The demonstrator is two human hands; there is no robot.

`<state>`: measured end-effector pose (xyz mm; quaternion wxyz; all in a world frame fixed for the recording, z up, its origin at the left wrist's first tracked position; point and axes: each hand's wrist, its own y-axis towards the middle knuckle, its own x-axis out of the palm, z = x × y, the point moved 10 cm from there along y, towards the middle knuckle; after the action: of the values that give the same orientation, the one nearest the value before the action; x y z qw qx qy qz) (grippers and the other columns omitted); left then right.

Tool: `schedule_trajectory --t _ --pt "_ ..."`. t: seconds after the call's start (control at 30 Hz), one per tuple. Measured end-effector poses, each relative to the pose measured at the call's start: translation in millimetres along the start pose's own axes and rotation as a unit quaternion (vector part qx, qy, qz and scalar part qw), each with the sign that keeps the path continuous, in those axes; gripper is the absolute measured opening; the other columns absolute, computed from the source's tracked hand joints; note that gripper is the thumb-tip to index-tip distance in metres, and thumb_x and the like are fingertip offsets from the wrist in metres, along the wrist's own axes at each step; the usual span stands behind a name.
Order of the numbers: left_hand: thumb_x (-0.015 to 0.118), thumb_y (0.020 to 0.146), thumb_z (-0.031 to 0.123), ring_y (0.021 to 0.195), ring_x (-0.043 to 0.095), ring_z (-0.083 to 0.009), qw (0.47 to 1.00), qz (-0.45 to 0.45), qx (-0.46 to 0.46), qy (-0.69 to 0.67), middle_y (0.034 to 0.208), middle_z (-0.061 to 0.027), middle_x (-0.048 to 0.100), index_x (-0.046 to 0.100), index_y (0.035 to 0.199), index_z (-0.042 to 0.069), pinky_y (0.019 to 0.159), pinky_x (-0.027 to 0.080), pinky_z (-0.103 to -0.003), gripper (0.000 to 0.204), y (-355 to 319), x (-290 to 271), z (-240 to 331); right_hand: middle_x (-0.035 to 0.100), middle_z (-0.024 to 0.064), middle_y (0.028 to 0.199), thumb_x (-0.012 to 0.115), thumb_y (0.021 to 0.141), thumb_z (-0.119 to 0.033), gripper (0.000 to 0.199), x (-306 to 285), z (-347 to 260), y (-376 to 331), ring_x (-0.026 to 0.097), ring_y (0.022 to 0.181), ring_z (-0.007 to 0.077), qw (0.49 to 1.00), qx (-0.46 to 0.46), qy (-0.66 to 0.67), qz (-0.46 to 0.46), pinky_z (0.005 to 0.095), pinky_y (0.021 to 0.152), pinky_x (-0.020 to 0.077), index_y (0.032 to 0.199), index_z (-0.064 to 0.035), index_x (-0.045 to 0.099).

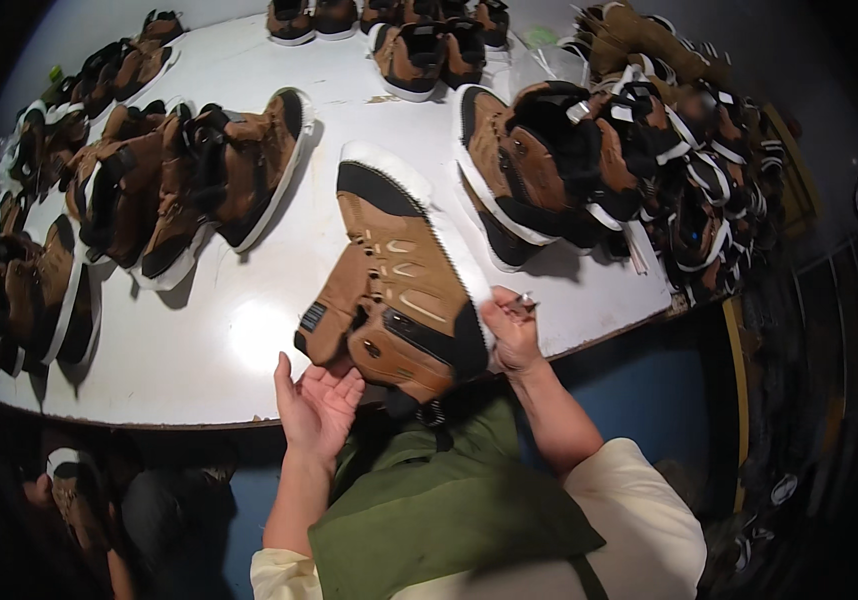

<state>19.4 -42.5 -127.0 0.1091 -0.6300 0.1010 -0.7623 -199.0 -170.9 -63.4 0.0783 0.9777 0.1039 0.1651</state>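
Note:
A brown high-top shoe [404,265] with black toe and heel patches and a white sole is raised at the table's front edge, lying on its side with the toe pointing away. My right hand [512,340] grips it by the sole near the heel. A small shiny metal piece [522,304] sticks out from that hand's fingers; its kind is unclear. Palm up and fingers apart, my left hand [321,408] is just below the shoe's tongue [324,315]. Whether its fingertips touch the shoe, I cannot tell.
Similar shoes [249,165] stand on the white table [209,350] to the left, with more along the back. On the right are a pair [529,165] and a large heap of shoes [694,190]. At lower left, another person's hand holds a shoe [74,495].

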Motion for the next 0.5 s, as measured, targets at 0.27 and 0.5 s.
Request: schedule_trajectory --t 0.27,0.5 --pt "0.06 0.096 0.029 0.081 0.07 -0.025 0.995 0.041 0.048 0.078 0.097 -0.0141 0.07 0.061 0.108 0.0 0.07 0.061 -0.033 0.031 -2 3 4 0.065 0.0016 0.082 0.065 0.095 -0.018 0.022 -13 17 1 0.058 0.072 0.0075 0.991 0.103 0.071 -0.051 0.0224 0.065 0.0471 0.102 0.003 0.065" --pt "0.064 0.093 0.019 0.07 0.066 -0.0201 0.953 0.056 0.177 0.241 0.079 -0.0121 0.067 0.058 0.08 0.001 0.061 0.052 -0.031 0.023 -15 30 13 0.056 -0.0058 0.073 0.064 0.096 -0.017 0.015 -37 40 -1 0.048 0.063 0.003 0.99 0.13 0.017 -0.058 0.0201 0.056 0.0383 0.093 -0.0025 0.067"
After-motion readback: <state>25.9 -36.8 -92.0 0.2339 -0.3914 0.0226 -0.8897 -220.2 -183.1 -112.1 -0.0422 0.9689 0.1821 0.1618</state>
